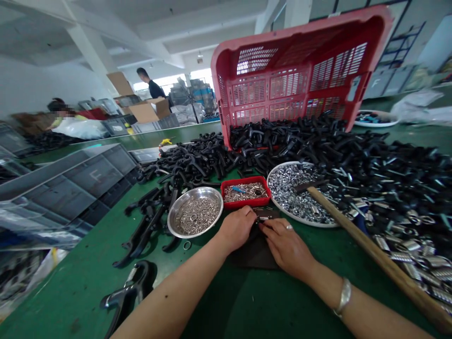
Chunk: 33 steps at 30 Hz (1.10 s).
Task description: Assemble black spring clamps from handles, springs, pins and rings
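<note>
My left hand [239,229] and my right hand [287,246] meet above a dark pad [252,254] on the green table. Between their closed fingertips is a black handle piece with a metal spring [263,218], mostly covered by the fingers. Just beyond the hands stands a red tray [247,204] of small metal pins, a blue item lying on top. Left of it is a steel bowl [171,221] of small metal pieces. A white round tray [282,210] of shiny metal parts sits to the right, a wooden-handled hammer [339,216] resting across it.
Black plastic handles [190,157] are heaped across the back, spilling from a tipped red crate [300,28]. Loose springs [406,256] lie at right. A hand gripper with a spring [136,287] lies near left. Grey crates [81,183] stand left; two people are in the background.
</note>
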Available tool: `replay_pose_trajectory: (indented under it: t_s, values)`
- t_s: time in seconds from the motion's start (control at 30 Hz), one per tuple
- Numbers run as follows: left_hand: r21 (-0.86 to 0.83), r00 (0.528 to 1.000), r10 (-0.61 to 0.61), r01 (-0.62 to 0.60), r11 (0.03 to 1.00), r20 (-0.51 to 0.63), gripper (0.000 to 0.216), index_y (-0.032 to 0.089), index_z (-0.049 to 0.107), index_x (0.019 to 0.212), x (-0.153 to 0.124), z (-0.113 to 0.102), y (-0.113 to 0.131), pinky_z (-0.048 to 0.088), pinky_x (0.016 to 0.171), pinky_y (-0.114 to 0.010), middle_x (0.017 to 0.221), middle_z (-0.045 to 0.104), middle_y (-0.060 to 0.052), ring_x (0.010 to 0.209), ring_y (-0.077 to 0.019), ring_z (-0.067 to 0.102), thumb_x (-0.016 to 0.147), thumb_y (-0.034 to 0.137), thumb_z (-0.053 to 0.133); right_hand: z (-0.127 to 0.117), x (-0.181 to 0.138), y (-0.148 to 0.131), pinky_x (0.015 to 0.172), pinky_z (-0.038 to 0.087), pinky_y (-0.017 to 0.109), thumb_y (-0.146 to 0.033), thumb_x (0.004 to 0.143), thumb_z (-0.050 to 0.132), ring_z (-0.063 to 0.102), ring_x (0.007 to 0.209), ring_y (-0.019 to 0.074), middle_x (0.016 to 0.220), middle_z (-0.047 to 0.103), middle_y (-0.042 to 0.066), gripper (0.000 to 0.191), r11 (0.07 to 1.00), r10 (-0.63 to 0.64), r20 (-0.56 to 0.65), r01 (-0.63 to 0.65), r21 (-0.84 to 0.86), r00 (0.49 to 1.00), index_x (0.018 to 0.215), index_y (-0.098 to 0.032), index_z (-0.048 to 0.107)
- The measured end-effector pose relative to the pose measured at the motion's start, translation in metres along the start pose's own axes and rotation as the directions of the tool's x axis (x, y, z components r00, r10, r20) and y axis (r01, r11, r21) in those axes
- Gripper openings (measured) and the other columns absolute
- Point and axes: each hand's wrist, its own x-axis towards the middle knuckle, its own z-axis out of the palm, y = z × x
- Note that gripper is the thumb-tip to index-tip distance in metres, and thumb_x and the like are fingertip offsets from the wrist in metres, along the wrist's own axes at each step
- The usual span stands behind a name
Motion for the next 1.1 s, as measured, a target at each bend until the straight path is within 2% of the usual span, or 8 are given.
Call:
replay_pose_trajectory:
  t_s: [0.37,0.5,0.63,0.93,1.1]
  values:
    - [0.055,0.992,0.123,-0.125,0.991,0.033,0.019,0.016,0.052,0.094,0.004,-0.004,-0.001,0.049,0.067,-0.029,0.094,0.053,-0.005,0.076,-0.0166,0.057,0.087,0.017,0.035,0.0,0.001,-0.002,0.086,0.044,0.039,-0.011,0.08,0.042,0.045,0.099,0.0237,0.103,0.056,0.015,0.032,1.0,-0.002,-0.007,0.002,-0.017,1.0,0.107,-0.008,0.058]
    - [-0.037,0.997,0.077,-0.078,0.996,-0.031,0.02,0.017,0.054,0.096,0.003,0.001,-0.004,0.048,0.07,-0.028,0.096,0.055,-0.005,0.081,-0.016,0.057,0.088,0.021,0.036,0.001,0.0,-0.001,0.086,0.044,0.039,-0.011,0.081,0.042,0.045,0.099,0.0232,0.104,0.056,0.013,0.032,1.0,0.009,-0.017,-0.009,-0.011,1.0,0.109,-0.011,0.057]
    - [-0.125,0.998,0.036,-0.042,0.991,-0.047,0.019,0.017,0.055,0.096,0.002,0.004,-0.008,0.048,0.075,-0.027,0.093,0.056,-0.004,0.084,-0.015,0.057,0.087,0.022,0.038,0.001,0.0,0.0,0.085,0.045,0.039,-0.011,0.08,0.042,0.046,0.099,0.0233,0.104,0.056,0.013,0.032,1.0,0.011,-0.007,-0.011,0.001,1.0,0.108,-0.012,0.058]
    - [0.079,0.986,0.145,-0.152,0.985,0.082,0.019,0.015,0.053,0.094,0.007,-0.009,-0.002,0.049,0.067,-0.028,0.093,0.054,-0.005,0.076,-0.0163,0.057,0.086,0.015,0.035,-0.002,0.002,-0.002,0.084,0.045,0.039,-0.012,0.08,0.043,0.046,0.098,0.0237,0.103,0.057,0.014,0.032,0.999,0.032,0.009,-0.032,-0.001,0.999,0.107,-0.011,0.059]
    - [0.0,0.988,0.145,-0.145,0.989,0.048,0.021,0.016,0.054,0.098,0.005,-0.005,-0.006,0.048,0.074,-0.027,0.097,0.055,-0.005,0.083,-0.0152,0.056,0.087,0.016,0.036,-0.005,0.001,-0.003,0.084,0.045,0.039,-0.011,0.08,0.043,0.047,0.098,0.0233,0.103,0.057,0.014,0.031,0.999,0.032,-0.001,-0.032,-0.004,0.999,0.107,-0.01,0.058]
